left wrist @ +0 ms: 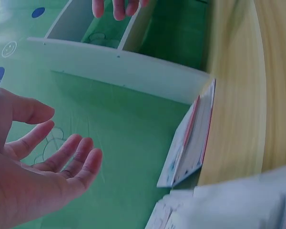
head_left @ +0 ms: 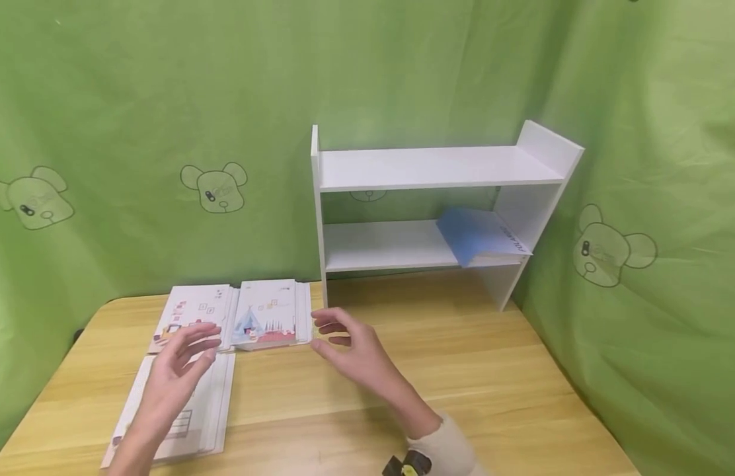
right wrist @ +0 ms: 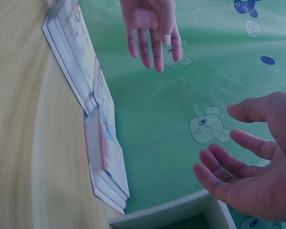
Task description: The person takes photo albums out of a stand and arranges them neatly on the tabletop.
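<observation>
My left hand point(head_left: 176, 373) hovers above the white books at the left of the table, its fingers loosely bent and holding nothing. Below it lies a white book point(head_left: 209, 403), partly covered by the hand in the head view. Behind are two more books side by side: one with small pictures point(head_left: 192, 307), and one with a blue tent on its cover point(head_left: 266, 311). My right hand point(head_left: 361, 350) is in the air just right of the tent book, fingers relaxed and apart from it. In the right wrist view both hands are seen with nothing between their fingers.
A white two-tier shelf point(head_left: 427, 168) stands at the back right of the wooden table point(head_left: 463, 370). On its lower board a blue and white book point(head_left: 483, 237) leans at the right end. Green curtains point(head_left: 254, 86) with bear faces surround the table.
</observation>
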